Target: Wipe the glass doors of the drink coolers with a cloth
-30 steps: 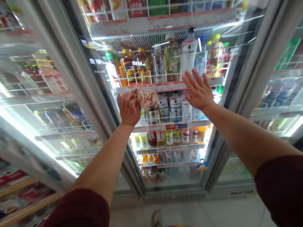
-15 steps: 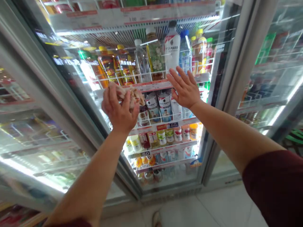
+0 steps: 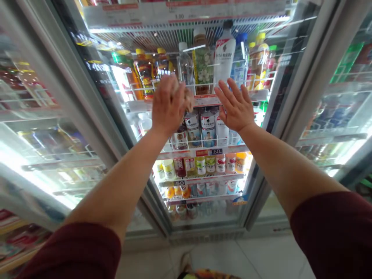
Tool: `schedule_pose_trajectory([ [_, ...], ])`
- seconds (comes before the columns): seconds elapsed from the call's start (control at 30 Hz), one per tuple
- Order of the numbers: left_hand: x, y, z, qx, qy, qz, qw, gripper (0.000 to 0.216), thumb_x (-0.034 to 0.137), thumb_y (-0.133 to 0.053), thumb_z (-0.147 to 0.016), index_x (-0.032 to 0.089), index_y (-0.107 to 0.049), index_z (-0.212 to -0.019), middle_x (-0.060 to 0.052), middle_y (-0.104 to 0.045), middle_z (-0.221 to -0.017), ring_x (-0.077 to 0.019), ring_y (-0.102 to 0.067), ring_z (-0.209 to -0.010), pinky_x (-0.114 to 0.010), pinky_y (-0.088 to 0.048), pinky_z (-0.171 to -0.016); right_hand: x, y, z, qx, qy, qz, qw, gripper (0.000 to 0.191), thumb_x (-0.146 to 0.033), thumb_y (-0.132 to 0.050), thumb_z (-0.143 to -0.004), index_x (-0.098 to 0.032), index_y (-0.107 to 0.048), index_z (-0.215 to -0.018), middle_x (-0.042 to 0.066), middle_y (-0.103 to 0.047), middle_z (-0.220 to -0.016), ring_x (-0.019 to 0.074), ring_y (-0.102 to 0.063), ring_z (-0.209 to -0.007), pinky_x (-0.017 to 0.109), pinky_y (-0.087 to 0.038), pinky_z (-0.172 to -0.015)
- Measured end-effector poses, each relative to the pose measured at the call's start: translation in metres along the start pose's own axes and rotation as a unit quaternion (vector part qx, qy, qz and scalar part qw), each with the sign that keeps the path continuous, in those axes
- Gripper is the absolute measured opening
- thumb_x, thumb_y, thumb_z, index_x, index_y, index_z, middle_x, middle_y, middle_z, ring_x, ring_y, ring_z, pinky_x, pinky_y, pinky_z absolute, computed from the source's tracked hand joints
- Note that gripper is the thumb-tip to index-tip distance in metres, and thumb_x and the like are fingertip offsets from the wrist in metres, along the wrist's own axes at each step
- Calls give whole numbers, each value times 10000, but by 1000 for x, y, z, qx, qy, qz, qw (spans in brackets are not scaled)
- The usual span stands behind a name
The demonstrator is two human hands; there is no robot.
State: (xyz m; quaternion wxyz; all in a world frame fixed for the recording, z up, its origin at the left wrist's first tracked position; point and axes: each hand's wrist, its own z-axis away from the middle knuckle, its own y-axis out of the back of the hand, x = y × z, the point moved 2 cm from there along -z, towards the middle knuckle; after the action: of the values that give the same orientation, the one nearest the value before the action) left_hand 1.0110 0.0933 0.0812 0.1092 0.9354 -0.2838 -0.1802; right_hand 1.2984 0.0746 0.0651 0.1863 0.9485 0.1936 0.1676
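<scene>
Shifted the cloth [image 3: 188, 100], grasped in the left hand [image 3: 167, 104], upward and closer to the spread, empty right hand [image 3: 236, 110], apparently covering different glass [image 3: 205, 83].

Short, plain dark maroon sleeves [image 3: 72, 252] end well behind the grip; forearms [image 3: 122, 180], left hand [image 3: 167, 108] and right hand [image 3: 236, 110] are bare.

The left hand [image 3: 169, 104] mostly hides the blurred cloth [image 3: 188, 100]; the lower edge cuts off both sleeves [image 3: 78, 248]
</scene>
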Motion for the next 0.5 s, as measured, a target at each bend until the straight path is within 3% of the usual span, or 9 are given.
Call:
schedule_pose_trajectory([
  [0.07, -13, 7, -16, 72, 94, -21, 993, 681, 569, -424, -1112, 263, -332, -1713, -62, -328, -1769, -272, -66, -1714, -570, -17, -1417, -1, 1, 0, -2, -4, -9, 1000, 740, -323, -383, -1031, -359, -247, -1757, -34, -334, -1807, 335, -222, -1707, 695, -129, -1387],
  [0.13, -4, 5, -17, 71, 119, -22, 990, 724, 580, -417, -1111, 217, -299, -1726, -84, -342, -1763, -304, -130, -1696, -613, -33, -1403, -1, 2, 0, 0, -8, -17, 1000, 740, -334, -387, -1035, -383, -232, -1757, -53, -338, -1801, 322, -217, -1709, 683, -128, -1393],
  [0.2, 21, -3, -5, -3, 54, 2, 999, 640, 514, -344, -1135, 209, -363, -1698, -96, -375, -1755, -278, -234, -1673, -568, -155, -1393, -2, 3, 0, 7, -8, -21, 1000, 735, -345, -399, -1039, -387, -237, -1755, -58, -350, -1795, 311, -226, -1708, 670, -130, -1398],
  [0.27, 47, -11, 10, -113, -79, 47, 989, 540, 410, -267, -1149, 260, -486, -1619, -53, -480, -1698, -194, -350, -1630, -459, -270, -1367, -2, 2, 0, 15, -5, -22, 1000, 728, -348, -403, -1044, -380, -243, -1754, -53, -362, -1790, 301, -239, -1705, 665, -128, -1401],
  [0.33, 53, -10, 14, -155, -139, 67, 976, 504, 368, -277, -1139, 302, -541, -1564, -4, -532, -1661, -139, -385, -1608, -399, -299, -1351, -2, 1, 0, 18, -6, -21, 1000, 721, -339, -397, -1049, -381, -245, -1753, -54, -367, -1787, 294, -248, -1703, 664, -119, -1402],
  [0.37, 48, -7, 9, -138, -125, 64, 980, 496, 379, -314, -1128, 300, -533, -1566, 5, -513, -1676, -140, -354, -1624, -411, -269, -1364, -2, 1, 0, 18, -8, -20, 1000, 720, -329, -393, -1049, -388, -245, -1752, -58, -367, -1787, 292, -249, -1703, 666, -113, -1403],
  [0.5, 18, 9, -11, 18, 55, 14, 998, 628, 481, -451, -1076, 205, -425, -1640, -19, -316, -1788, -242, -110, -1699, -556, -24, -1398, -2, 1, -1, -1, -22, -15, 1000, 738, -297, -392, -1040, -429, -227, -1747, -92, -337, -1796, 301, -232, -1707, 679, -89, -1401],
])
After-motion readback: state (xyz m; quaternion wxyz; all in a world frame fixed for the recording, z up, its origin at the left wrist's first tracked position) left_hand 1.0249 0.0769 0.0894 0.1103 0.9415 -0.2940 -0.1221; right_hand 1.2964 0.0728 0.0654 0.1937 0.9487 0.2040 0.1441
